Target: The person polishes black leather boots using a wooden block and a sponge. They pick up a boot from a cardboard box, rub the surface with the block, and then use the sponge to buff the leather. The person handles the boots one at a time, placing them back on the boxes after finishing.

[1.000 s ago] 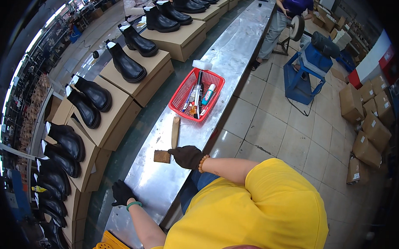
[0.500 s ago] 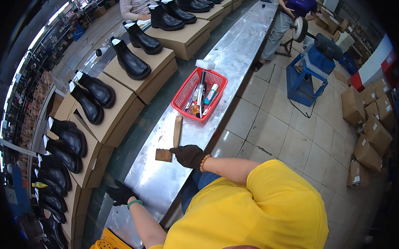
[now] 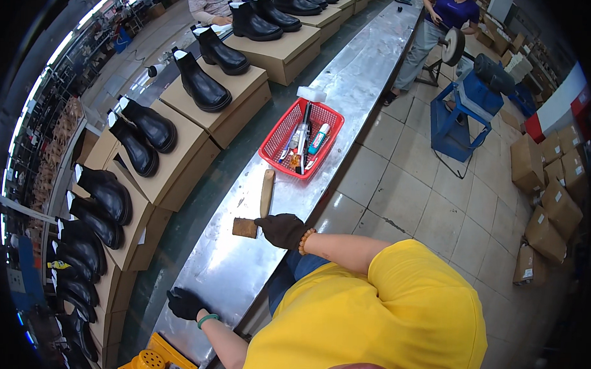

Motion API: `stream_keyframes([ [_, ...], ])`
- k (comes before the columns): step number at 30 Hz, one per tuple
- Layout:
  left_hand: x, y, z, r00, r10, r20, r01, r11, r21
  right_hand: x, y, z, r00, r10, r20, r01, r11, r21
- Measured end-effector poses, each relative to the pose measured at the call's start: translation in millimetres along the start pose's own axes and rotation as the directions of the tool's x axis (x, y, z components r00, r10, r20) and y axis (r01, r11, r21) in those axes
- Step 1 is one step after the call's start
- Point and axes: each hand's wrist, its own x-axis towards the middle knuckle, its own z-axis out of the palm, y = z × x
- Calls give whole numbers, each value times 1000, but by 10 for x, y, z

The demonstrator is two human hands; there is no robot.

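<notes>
The right hand [image 3: 282,231] is touching the right edge of a brown block [image 3: 244,227] lying on the metal surface [image 3: 214,266], seemingly light and stiff, suiting a hold by opposite edges, though I cannot tell whether the fingers [image 3: 266,222] are pinching it.

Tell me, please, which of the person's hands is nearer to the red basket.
Right. The right hand is below the red basket in the picture, not touching it; the left hand is farther off, toward the lower left.
</notes>
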Motion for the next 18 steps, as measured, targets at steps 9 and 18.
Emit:
stream_keyframes([
  [9, 1, -67, 59, 998, 67, 10, -67, 997, 40, -2, -26, -4, 1000, -12, -8, 12, 1000, 5],
  [18, -39, -90, 17, 999, 22, -45, -11, 976, 216, -7, -76, -8, 1000, -2, -1, 2, 1000, 17],
])
